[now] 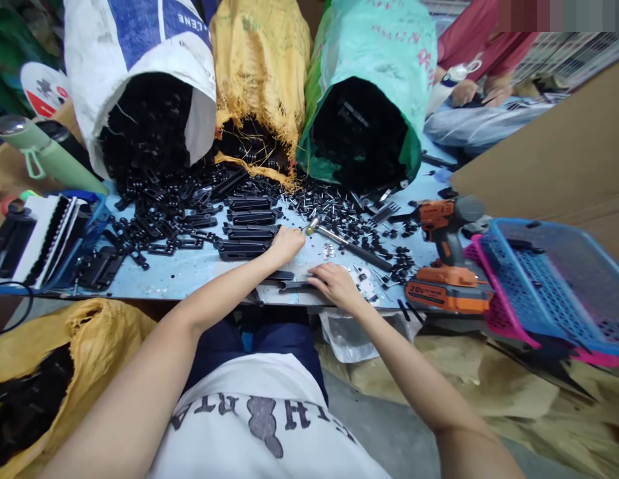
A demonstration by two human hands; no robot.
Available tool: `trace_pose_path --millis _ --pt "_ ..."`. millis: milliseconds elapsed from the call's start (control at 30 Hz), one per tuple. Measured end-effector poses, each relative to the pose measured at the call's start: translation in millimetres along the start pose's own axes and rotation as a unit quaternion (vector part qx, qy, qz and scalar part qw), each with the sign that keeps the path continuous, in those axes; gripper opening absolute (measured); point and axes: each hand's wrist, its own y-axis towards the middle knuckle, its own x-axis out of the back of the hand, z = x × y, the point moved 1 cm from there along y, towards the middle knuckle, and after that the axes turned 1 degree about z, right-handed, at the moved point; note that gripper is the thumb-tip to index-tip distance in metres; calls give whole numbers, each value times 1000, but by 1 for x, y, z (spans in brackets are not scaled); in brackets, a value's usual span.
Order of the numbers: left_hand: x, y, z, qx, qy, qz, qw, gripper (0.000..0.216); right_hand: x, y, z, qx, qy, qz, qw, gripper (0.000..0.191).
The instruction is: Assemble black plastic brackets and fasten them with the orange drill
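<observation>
My left hand [288,245] is closed with its fingers curled, beside the head of a hammer [356,249] lying on the table. Whatever its fingertips hold, if anything, is hidden. At the table's front edge, my right hand [336,285] has its thumb and fingers closed on the right end of a long black plastic piece [289,284]. Left of my left hand, several black folded plastic assemblies [249,233] lie in a stacked row. Small clear round pieces [329,250] rest between my right hand and the hammer.
White [139,60], yellow [259,60] and green [373,46] sacks stand behind heaps of black parts [159,213]. Small pins and parts [334,206] lie scattered. On the right are an orange cordless drill [446,286] and a blue basket [553,279]. Another person's hands [479,93] are beyond.
</observation>
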Motion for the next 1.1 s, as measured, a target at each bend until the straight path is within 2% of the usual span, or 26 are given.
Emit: trace_pose_path --millis 67,167,267,333,367,467,567,633,733,900,1000,1100 --pt "3 -12 4 -7 -11 -19 1000 26 5 21 -9 -38 -15 -35 999 33" --pt "13 -55 21 6 -52 -69 996 28 10 69 -22 -44 -75 -50 995 31" --pt "25 -106 44 64 -118 -118 984 28 7 115 -29 -7 -114 15 993 31" --pt "28 -134 56 94 -146 -114 978 26 4 133 -28 3 -106 51 993 26" --pt "27 -145 60 104 -154 -103 977 25 3 136 -26 0 -88 46 995 23" --pt "22 -161 64 123 -140 -63 981 26 3 125 -18 -29 18 -39 999 20" --pt "21 -162 59 129 -84 -14 988 29 10 96 -4 -49 137 -99 984 17" --pt "23 -160 55 117 -56 16 991 32 15 75 8 -58 194 -114 973 18" --pt "30 -155 52 87 -38 31 995 34 20 53 25 -61 241 -128 960 21" --pt "38 -146 51 57 3 58 997 29 15 39 39 -41 249 -136 958 22" --pt "33 -144 50 77 -14 30 997 25 10 37 42 -26 234 -148 961 23" --pt "16 -150 49 109 -35 -53 992 23 8 36 45 -20 219 -148 964 25"
